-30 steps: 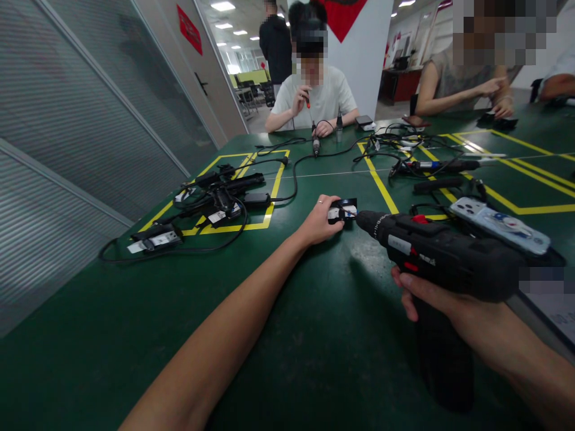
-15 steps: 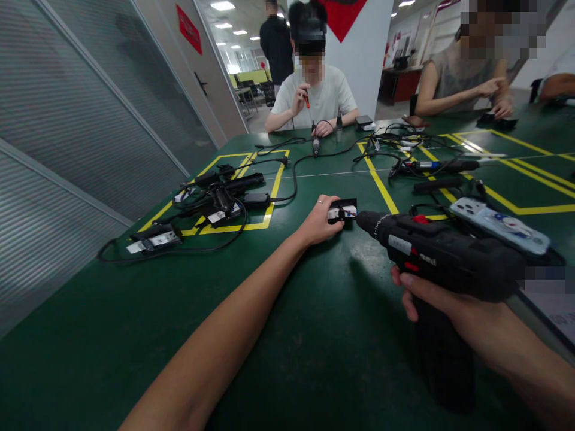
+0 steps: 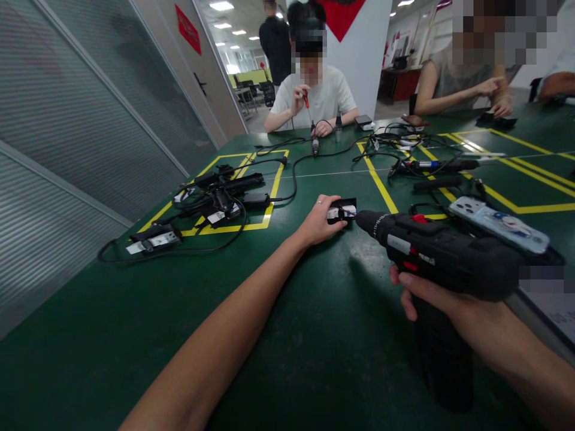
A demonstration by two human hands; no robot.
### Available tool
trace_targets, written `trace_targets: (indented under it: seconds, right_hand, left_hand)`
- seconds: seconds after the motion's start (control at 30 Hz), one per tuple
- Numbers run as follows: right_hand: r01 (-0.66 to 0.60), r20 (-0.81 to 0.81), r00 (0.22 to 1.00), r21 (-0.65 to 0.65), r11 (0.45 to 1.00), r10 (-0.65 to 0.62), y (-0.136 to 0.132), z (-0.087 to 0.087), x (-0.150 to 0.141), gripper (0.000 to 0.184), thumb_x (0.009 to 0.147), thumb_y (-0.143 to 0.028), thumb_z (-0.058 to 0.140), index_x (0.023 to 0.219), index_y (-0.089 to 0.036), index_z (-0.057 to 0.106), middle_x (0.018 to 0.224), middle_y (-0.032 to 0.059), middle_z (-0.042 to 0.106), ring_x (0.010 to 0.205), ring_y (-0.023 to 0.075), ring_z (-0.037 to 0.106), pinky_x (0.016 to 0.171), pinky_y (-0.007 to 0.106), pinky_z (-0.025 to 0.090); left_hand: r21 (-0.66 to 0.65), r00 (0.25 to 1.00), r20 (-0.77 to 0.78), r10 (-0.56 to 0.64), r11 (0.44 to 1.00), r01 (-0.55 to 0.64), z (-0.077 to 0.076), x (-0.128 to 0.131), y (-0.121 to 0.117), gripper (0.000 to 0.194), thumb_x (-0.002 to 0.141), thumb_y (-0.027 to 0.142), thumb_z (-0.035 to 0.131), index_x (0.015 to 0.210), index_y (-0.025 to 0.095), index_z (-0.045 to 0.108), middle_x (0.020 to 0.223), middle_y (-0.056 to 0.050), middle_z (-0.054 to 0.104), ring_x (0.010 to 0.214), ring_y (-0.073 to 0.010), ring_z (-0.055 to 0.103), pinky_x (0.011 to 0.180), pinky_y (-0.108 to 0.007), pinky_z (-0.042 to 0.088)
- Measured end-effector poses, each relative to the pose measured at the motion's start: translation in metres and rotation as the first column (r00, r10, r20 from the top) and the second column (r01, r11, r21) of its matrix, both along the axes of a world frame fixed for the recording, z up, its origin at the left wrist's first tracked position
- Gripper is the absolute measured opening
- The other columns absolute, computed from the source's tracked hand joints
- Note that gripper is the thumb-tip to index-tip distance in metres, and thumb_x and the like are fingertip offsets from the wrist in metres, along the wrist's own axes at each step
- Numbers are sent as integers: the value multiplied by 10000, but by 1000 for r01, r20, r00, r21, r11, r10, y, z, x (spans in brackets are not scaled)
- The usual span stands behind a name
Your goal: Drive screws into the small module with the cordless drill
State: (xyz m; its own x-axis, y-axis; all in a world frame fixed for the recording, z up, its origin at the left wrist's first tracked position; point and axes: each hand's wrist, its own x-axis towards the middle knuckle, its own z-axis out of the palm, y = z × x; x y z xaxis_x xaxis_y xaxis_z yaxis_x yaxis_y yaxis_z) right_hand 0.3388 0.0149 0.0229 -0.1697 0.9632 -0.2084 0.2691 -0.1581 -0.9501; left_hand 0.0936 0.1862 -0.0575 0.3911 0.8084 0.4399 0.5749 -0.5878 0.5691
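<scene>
My left hand (image 3: 321,221) grips a small black casing with a whitish inside (image 3: 345,212) on the green table, fingers at its back edge and thumb along the front. My right hand (image 3: 442,299) is wrapped round the handle of a black cordless drill (image 3: 431,251) with red switches. The drill points left, its chuck right beside the casing. Its thin bit reaches into the open side of the casing; whether it touches a screw is too small to tell.
Black cables and device parts (image 3: 220,194) lie in a yellow-taped area to the left. On the right are a phone in a pale blue case (image 3: 498,224), a black stick-shaped tool (image 3: 449,166) and tangled cables. Across the green table (image 3: 291,359), a person holds a red screwdriver (image 3: 306,99).
Almost nothing differs. The drill has shifted very slightly left; both hands keep their grips.
</scene>
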Motion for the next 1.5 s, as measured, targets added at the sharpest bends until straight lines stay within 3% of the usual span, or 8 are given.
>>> trace_targets:
  seconds: [0.1,0.3,0.73,0.9,1.13,1.27,1.4,1.5]
  right_hand:
    - [-22,11,1000,-22,1000,22,2,-1,-1,338,821,-589,648,898,-263,688,599,-33,663,605,189,593,636,341,413]
    - [-37,4,999,-28,999,37,2,-4,3,352,829,-601,634,877,-258,693,599,-38,655,609,182,579,620,331,385]
    - [-76,-14,997,9,997,76,1,2,2,289,871,-538,603,918,-262,672,586,-39,646,577,168,573,555,302,386]
    - [-75,10,997,13,997,75,-1,5,4,293,850,-530,629,949,-259,683,606,-32,665,602,189,610,647,345,450]
    - [-140,27,990,-3,990,140,-2,4,3,278,861,-521,615,908,-256,683,707,-30,694,590,167,628,625,318,481]
    - [-91,-30,995,-43,995,90,-1,6,-2,263,813,-461,683,959,-244,671,895,6,731,534,140,623,564,306,503]
    - [-33,-64,998,-70,997,28,-2,10,-8,251,774,-405,708,956,-235,670,797,1,715,472,127,605,503,281,486]
    - [-14,-80,997,-67,998,8,-2,10,-12,409,750,-379,710,1137,-270,632,786,-16,708,441,117,594,478,267,464]
  left_hand:
    - [-23,1000,23,-21,1000,21,2,0,-2,560,819,287,668,1349,241,495,1231,-80,481,1170,-221,525,1083,-417,427]
    - [-48,995,81,-60,997,64,7,-3,1,268,896,274,569,1124,203,689,1192,-80,550,1175,-208,541,1095,-403,418]
    - [-55,997,81,-22,998,26,7,-2,5,270,917,284,534,1097,214,724,1137,-73,587,1076,-192,586,1007,-372,474]
    - [-69,995,99,-17,997,23,8,-4,7,270,915,294,536,1080,211,732,1149,-74,597,1099,-201,585,1037,-387,457]
    - [-86,995,99,19,996,-10,7,-8,11,273,912,314,542,1079,216,734,1161,-71,597,1119,-206,581,1058,-389,446]
    - [-77,994,110,15,997,-6,6,-8,12,274,908,313,551,1072,202,740,1143,-81,597,1104,-207,584,1036,-381,453]
    - [-64,995,103,4,998,3,6,-9,10,271,910,310,546,1064,204,742,1127,-73,607,1092,-200,583,1022,-365,458]
    - [-68,996,92,8,998,-2,8,-9,8,270,911,305,541,1059,207,743,1130,-69,607,1091,-199,581,1022,-359,457]
